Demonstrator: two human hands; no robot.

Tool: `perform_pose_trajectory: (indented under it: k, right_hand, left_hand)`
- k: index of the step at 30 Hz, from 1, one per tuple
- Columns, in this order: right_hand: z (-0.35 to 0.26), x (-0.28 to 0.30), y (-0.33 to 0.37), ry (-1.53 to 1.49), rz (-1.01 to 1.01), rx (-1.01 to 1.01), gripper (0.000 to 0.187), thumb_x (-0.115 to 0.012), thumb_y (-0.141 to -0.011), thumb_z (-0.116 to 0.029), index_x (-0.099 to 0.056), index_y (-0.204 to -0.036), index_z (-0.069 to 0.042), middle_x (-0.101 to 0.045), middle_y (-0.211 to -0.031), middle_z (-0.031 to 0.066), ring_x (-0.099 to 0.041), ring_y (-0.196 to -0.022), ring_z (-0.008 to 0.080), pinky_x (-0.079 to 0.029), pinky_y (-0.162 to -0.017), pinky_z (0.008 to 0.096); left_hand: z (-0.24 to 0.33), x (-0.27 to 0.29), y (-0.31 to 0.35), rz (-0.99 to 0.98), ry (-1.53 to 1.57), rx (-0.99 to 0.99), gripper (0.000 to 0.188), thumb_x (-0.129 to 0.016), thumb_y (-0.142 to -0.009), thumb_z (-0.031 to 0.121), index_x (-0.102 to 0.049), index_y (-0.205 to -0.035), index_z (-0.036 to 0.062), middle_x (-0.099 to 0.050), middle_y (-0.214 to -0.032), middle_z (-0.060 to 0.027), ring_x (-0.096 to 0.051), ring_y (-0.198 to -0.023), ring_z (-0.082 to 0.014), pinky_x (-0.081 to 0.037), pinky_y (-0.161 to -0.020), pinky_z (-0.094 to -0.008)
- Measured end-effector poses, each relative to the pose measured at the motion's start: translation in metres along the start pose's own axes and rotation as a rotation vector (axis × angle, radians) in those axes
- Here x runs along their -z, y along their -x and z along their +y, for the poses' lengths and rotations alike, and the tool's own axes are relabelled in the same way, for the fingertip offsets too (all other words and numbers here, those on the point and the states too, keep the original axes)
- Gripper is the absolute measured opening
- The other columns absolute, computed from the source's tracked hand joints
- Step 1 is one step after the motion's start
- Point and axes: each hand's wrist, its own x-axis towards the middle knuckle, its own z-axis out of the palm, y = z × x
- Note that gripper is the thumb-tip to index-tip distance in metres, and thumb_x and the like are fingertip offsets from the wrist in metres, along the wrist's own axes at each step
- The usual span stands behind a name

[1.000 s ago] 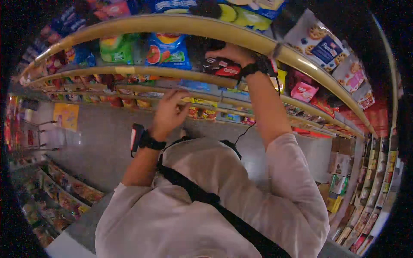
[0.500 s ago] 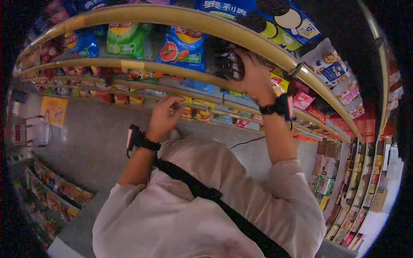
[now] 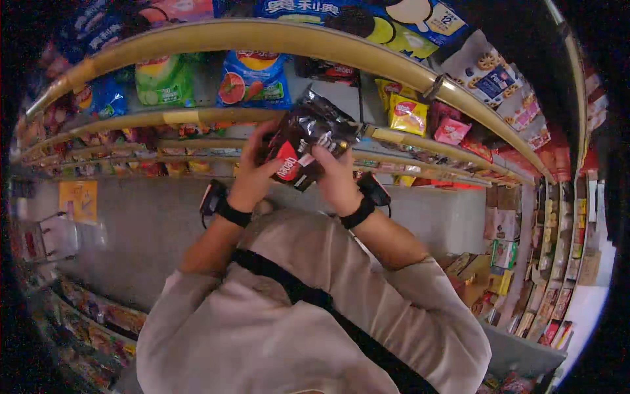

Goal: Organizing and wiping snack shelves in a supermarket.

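Observation:
A dark, glossy snack bag (image 3: 307,134) with a red patch is held up between both hands, tilted, just in front of the shelf edge. My left hand (image 3: 254,174) grips its left side, the thumb lying across the front near the red patch. On the lower right side my right hand (image 3: 338,178) holds it, thumb pressed on the front and the other fingers mostly hidden behind. Behind the bag, on the shelf, are a blue chip bag (image 3: 254,80) with a fruit picture, a green chip bag (image 3: 164,80) and another dark packet (image 3: 328,69).
A curved yellowish shelf rail (image 3: 216,31) crosses above my hands. Small yellow packets (image 3: 407,114) and a pink packet (image 3: 451,131) sit to the right. A biscuit bag (image 3: 482,69) stands higher up. At lower right is an open cardboard box (image 3: 471,274); a yellow-orange sheet (image 3: 79,202) is far left.
My right hand has drawn the dark bag off the shelf, toward me and to the left. My left hand has risen and taken hold of it too.

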Motion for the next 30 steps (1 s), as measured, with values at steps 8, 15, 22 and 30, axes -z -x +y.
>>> perform_pose_trajectory:
  k: [8, 15, 22, 30]
  right_hand:
    - [0.003, -0.014, -0.023, 0.114, -0.124, -0.232, 0.049, -0.063, -0.095, -0.033, -0.051, -0.135, -0.008, -0.062, -0.126, 0.0071, -0.056, -0.119, 0.0217, -0.042, -0.103, 0.0394]
    - [-0.075, 0.009, -0.154, 1.715, -0.126, 0.115, 0.068, -0.068, -0.084, -0.037, -0.047, -0.140, -0.006, -0.051, -0.140, 0.0208, -0.048, -0.128, 0.0382, -0.036, -0.110, 0.0444]
    - [-0.033, 0.090, -0.247, 1.853, -0.290, 0.599, 0.077, -0.074, -0.075, -0.044, -0.049, -0.139, -0.008, -0.051, -0.140, 0.0218, -0.044, -0.133, 0.0378, -0.033, -0.112, 0.0458]
    - [-0.045, 0.075, -0.240, 1.776, -0.321, 0.318, 0.077, -0.072, -0.073, -0.048, -0.051, -0.136, -0.009, -0.055, -0.136, 0.0185, -0.051, -0.127, 0.0338, -0.042, -0.105, 0.0427]
  left_hand:
    - [0.005, 0.015, 0.023, 0.244, 0.123, -0.002, 0.088, -0.070, -0.081, 0.011, -0.017, -0.151, 0.0094, -0.045, -0.141, -0.0165, -0.050, -0.128, -0.0294, -0.041, -0.108, -0.0417]
    - [0.040, 0.050, 0.038, 0.401, 0.330, -0.013, 0.071, -0.063, -0.082, 0.001, -0.033, -0.145, 0.0132, -0.054, -0.131, -0.0157, -0.061, -0.113, -0.0280, -0.055, -0.092, -0.0428]
    - [0.070, 0.043, 0.041, 0.429, 0.115, 0.047, 0.056, -0.069, -0.082, 0.017, -0.050, -0.133, 0.0047, -0.065, -0.117, -0.0102, -0.067, -0.102, -0.0246, -0.055, -0.091, -0.0367]
    - [0.079, 0.035, 0.023, 0.301, -0.015, 0.008, 0.069, -0.067, -0.078, 0.008, -0.037, -0.141, 0.0083, -0.051, -0.133, -0.0105, -0.053, -0.121, -0.0225, -0.042, -0.104, -0.0364]
